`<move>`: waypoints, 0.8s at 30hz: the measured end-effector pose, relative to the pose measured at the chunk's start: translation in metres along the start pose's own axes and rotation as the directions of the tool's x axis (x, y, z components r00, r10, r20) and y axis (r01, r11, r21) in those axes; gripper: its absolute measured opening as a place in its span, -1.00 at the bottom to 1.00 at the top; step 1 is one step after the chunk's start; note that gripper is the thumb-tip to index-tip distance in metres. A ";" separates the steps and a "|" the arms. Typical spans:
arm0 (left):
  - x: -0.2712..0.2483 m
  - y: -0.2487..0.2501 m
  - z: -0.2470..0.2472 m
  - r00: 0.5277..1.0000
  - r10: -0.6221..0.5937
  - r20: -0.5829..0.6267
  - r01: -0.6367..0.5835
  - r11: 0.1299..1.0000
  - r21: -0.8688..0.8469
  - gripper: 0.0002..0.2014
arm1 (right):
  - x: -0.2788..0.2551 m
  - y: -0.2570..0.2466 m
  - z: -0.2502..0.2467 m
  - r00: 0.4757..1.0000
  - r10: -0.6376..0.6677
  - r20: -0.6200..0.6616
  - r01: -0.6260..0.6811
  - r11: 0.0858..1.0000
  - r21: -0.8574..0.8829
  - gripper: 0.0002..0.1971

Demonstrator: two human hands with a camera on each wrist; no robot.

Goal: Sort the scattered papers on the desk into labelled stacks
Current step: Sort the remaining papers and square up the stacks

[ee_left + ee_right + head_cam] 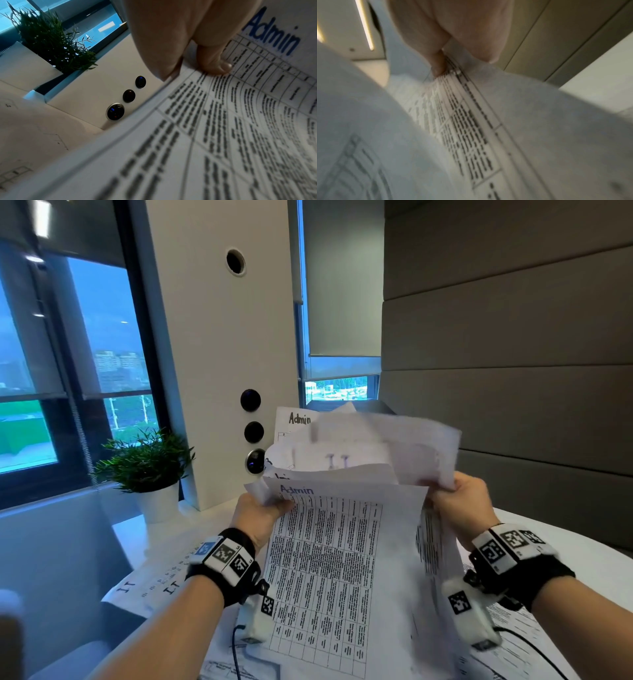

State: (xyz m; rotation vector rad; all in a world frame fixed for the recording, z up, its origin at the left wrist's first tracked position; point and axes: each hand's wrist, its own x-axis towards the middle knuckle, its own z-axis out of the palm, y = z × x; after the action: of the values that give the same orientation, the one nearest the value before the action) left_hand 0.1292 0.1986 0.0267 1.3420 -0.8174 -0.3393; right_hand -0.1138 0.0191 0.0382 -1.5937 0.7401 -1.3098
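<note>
The left hand is pinching the upper left corner of a printed sheet marked "Admin", while the right hand is gripping several loose sheets fanning above it. Thin, light and floppy, they would likely slip apart; gripping edges suits them.
</note>
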 end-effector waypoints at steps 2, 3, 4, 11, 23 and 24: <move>0.002 -0.002 -0.002 0.999 -0.007 -0.037 0.007 1.000 0.005 -0.76 | 0.010 0.000 -0.008 0.986 0.056 -0.160 -0.038 0.993 0.114 -0.97; 0.002 -0.003 -0.003 0.998 -0.010 -0.062 0.010 1.000 0.004 -0.77 | 0.013 -0.002 -0.013 0.974 0.096 -0.206 -0.059 0.982 0.179 -0.95; 0.003 -0.005 -0.003 0.996 -0.017 -0.089 0.018 1.000 0.008 -0.78 | 0.015 -0.003 -0.018 0.965 0.131 -0.227 -0.080 0.972 0.220 -0.92; 0.004 -0.009 -0.004 0.988 -0.058 -0.140 0.069 0.994 0.081 -0.88 | 0.012 -0.005 -0.027 0.982 0.158 -0.108 -0.123 0.954 0.273 -0.92; -0.002 -0.003 0.012 0.997 -0.028 -0.070 0.034 0.995 0.089 -0.85 | 0.004 -0.015 0.008 0.976 0.104 0.189 -0.138 0.975 0.174 -0.90; 0.000 -0.003 0.009 0.993 -0.034 -0.117 0.045 0.995 0.091 -0.86 | 0.006 -0.014 0.006 0.981 0.107 0.160 -0.130 0.981 0.141 -0.89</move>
State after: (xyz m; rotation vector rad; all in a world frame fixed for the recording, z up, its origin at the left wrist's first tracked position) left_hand 0.1232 0.1912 0.0237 1.4528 -0.7182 -0.2544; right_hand -0.1079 0.0211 0.0535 -1.4864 0.6174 -1.1175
